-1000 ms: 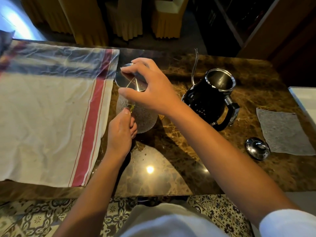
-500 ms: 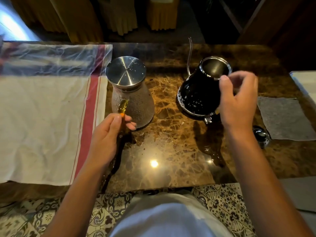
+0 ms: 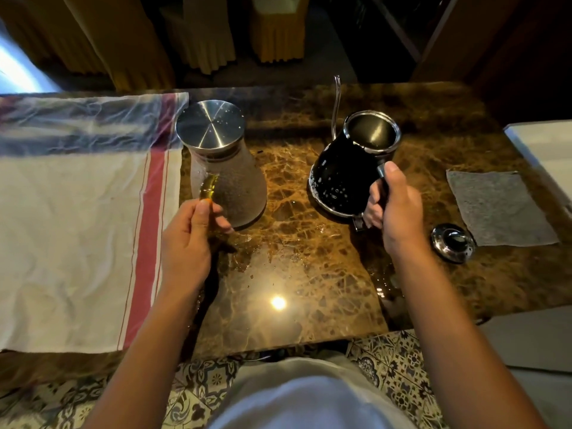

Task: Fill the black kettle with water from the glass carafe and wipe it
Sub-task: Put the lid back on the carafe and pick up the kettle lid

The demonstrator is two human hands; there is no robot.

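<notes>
A brown marble tabletop [image 3: 309, 187] carries a white cloth [image 3: 71, 243] with red and blue stripes at the left; yellow-draped chairs [image 3: 275, 29] stand behind the table; patterned floor tiles [image 3: 399, 363] show below its near edge; water droplets [image 3: 260, 255] lie on the marble.

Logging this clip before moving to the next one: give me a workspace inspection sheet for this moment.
Surface: brown marble table, wet patches near the carafe.
Job's things: glass carafe with steel lid on; black gooseneck kettle, open, droplets on its side; grey wiping cloth flat at right.
Clutter: round metal kettle lid; white towel with red stripe.
Grippers: left hand grips carafe handle; right hand grips kettle handle.
Cables: nothing seen.
Surroundings: yellow-covered chairs, patterned floor tiles.
</notes>
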